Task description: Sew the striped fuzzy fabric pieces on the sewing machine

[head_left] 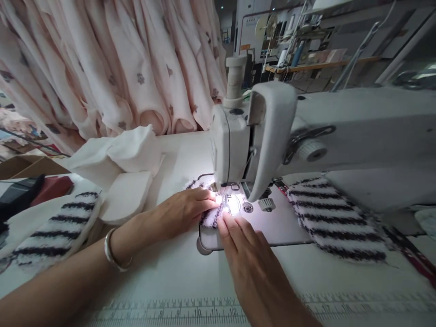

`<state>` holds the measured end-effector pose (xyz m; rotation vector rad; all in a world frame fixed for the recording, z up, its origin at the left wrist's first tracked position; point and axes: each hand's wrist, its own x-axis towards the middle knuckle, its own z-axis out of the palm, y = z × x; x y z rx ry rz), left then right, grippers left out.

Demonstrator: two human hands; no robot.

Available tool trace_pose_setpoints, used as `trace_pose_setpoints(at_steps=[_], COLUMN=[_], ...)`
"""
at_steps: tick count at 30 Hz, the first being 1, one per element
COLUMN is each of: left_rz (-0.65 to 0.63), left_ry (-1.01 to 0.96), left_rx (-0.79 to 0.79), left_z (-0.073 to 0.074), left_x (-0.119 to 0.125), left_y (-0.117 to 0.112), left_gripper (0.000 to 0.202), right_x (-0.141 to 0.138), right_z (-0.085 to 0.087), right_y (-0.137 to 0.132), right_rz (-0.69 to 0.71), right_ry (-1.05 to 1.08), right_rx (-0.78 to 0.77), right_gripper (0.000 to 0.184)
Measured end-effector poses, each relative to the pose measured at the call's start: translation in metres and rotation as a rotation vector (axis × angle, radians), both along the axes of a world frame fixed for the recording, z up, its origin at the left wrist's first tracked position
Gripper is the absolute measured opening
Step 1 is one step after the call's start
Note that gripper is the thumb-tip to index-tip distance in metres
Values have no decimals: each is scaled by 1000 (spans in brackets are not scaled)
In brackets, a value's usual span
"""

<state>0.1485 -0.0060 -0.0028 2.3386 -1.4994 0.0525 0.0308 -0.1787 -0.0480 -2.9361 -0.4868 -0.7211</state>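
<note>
A small striped fuzzy fabric piece (pixel 209 219), black and white, lies under the needle area of a white sewing machine (pixel 231 150), lit by its lamp. My left hand (pixel 180 210), a silver bangle on its wrist, has its fingers together on the piece's left side, close to the presser foot. At the piece's near right edge, the fingertips of my right hand (pixel 250 254) are closed on the fabric. Both thumbs are mostly hidden. The needle and the stitch line are lost in the glare.
Another striped piece (pixel 335 218) lies right of the needle, with red-handled scissors (pixel 413 256) beside it. White padding pieces (pixel 126 195) and a striped piece (pixel 61 231) lie at left. Pink garments (pixel 136 68) hang behind. A ruler strip (pixel 190 312) runs along the front.
</note>
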Motion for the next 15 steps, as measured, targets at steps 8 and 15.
trace_pose_setpoints(at_steps=[8, 15], left_rz=[114, 71], left_ry=[-1, -15], left_rx=[49, -16], left_z=[-9, -8], left_x=[-12, -11], left_y=[2, 3], left_gripper=[18, 22], right_x=[20, 28], right_z=[13, 21], right_y=[-37, -30], right_rz=[139, 145], right_ry=[107, 257], right_rx=[52, 146], right_gripper=[58, 60])
